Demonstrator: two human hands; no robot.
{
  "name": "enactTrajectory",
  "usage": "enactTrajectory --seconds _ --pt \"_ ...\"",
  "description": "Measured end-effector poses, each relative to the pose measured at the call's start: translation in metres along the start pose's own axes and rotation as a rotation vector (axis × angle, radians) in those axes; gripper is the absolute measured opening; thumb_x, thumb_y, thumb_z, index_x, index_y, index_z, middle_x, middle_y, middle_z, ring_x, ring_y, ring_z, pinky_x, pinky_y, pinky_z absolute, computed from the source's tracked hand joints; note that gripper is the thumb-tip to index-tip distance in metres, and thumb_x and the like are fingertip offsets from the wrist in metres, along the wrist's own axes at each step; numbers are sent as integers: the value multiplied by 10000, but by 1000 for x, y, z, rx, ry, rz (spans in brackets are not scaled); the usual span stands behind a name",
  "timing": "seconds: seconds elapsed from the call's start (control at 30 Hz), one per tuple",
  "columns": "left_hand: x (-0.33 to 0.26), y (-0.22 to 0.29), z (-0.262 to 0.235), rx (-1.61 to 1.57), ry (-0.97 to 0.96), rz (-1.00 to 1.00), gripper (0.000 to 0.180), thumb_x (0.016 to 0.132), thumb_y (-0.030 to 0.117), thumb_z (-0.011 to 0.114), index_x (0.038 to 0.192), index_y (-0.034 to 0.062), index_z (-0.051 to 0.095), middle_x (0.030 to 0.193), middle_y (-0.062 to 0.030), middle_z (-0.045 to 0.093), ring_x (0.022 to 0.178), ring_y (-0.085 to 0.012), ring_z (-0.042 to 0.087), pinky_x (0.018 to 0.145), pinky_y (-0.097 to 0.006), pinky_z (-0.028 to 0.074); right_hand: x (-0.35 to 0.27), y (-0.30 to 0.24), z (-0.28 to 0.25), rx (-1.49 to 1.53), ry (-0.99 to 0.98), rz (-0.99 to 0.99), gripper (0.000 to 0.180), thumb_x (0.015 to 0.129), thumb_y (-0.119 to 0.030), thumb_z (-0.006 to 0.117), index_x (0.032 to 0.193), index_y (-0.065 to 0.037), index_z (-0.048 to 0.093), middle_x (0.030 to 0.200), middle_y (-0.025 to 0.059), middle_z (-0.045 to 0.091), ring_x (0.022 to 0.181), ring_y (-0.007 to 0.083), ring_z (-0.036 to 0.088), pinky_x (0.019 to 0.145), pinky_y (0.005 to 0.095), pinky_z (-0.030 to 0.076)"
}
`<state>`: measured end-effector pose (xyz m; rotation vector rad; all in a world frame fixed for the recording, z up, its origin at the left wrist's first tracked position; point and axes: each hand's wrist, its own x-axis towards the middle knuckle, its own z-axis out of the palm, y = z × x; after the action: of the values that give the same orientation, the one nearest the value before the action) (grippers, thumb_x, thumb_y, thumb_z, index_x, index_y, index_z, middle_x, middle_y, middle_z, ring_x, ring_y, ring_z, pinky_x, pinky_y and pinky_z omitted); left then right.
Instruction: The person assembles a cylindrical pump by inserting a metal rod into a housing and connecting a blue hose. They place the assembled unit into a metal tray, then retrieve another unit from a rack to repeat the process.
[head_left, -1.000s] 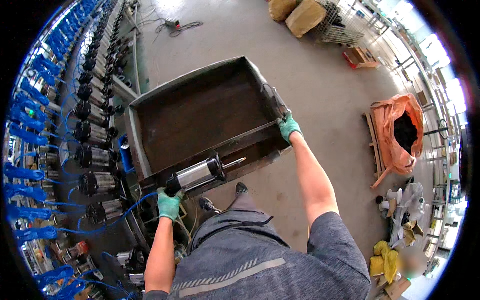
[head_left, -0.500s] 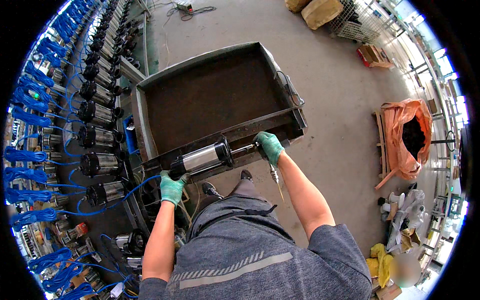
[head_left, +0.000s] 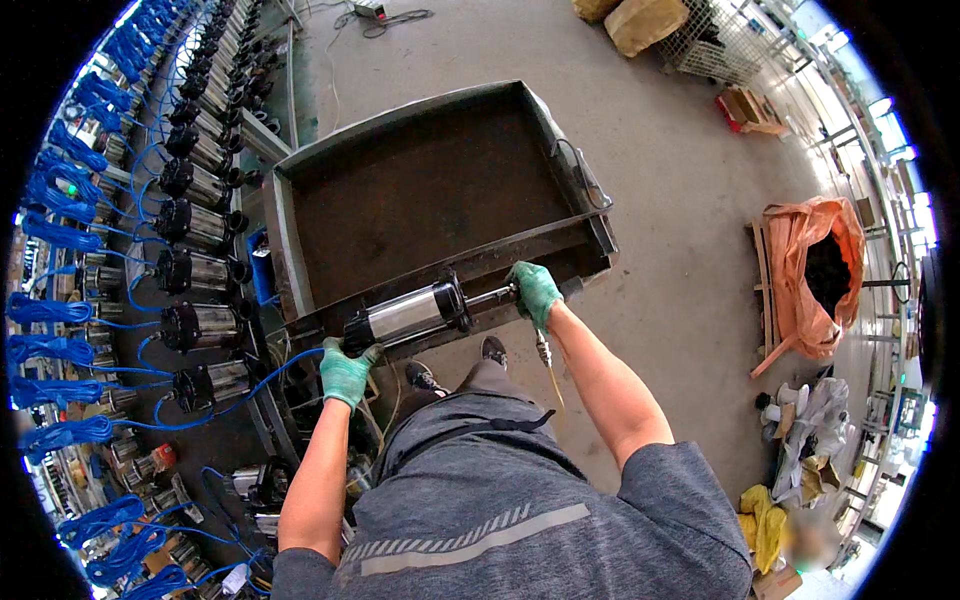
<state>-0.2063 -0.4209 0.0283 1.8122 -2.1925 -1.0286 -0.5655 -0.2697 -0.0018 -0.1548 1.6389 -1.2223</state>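
A steel cylindrical pump [head_left: 405, 315] with black end pieces lies on its side along the near ledge of a metal tray [head_left: 282, 240]. My left hand [head_left: 346, 376], in a green glove, is closed around the pump's left end, where a blue cable [head_left: 275, 377] runs off to the left. In my gloved right hand [head_left: 537, 292] is an air tool [head_left: 490, 299] whose metal shaft reaches the pump's right end. A hose coupling [head_left: 543, 348] with a thin yellowish hose hangs below that hand. My fingers hide the tool's body and its contact point is too small to tell.
Rows of similar pumps [head_left: 205, 325] and coiled blue cables [head_left: 48, 350] line the left. On the right stand an orange sack [head_left: 790, 270] on a pallet and a pile of plastic wrapping [head_left: 825, 430]. A wire cage [head_left: 715, 50] and an open carton [head_left: 745, 110] sit farther back.
My hands keep their holds on the pump and the tool. The hose coupling under my right hand has swung slightly left, and the whole view has shifted a little.
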Motion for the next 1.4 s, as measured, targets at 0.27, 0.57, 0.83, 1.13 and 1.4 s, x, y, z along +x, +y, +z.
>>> enactTrajectory --seconds 0.27,0.57,0.83,1.13,1.4 --pt "-1 -4 2 -14 52 31 787 723 440 933 1232 -28 559 1115 -224 726 1017 -369 702 892 -430 547 9 5 2 -42 41 44 238 928 -211 510 823 -80 679 671 62 559 495 180 491 438 362 375" --pt "-4 -14 9 -103 54 57 793 770 454 905 1277 -19 521 1162 -189 706 1052 -324 673 927 -414 529 1 7 -18 -104 -138 -105 118 1000 -190 516 1034 -113 600 731 21 554 518 144 483 466 303 397" --pt "-8 -6 10 -153 48 54 783 763 358 919 1316 -20 512 1165 -199 715 1033 -331 689 919 -414 534 13 -37 -129 -1126 399 -248 266 988 -152 519 1242 -80 545 1035 264 718 945 467 699 802 537 559" --pt "-7 -24 14 -178 64 23 760 768 332 911 1309 -29 518 1164 -219 709 1049 -349 689 925 -421 538 75 -78 -147 -1523 393 -50 378 1010 -281 446 1207 -39 659 1190 252 700 1086 442 683 905 538 555" --pt "-13 3 3 -151 60 10 659 780 348 880 1235 -7 562 1141 -246 710 1077 -418 683 954 -465 529 40 -85 -115 -1284 530 -214 474 1008 -406 522 1359 -89 495 1094 303 704 1050 496 666 864 577 531"
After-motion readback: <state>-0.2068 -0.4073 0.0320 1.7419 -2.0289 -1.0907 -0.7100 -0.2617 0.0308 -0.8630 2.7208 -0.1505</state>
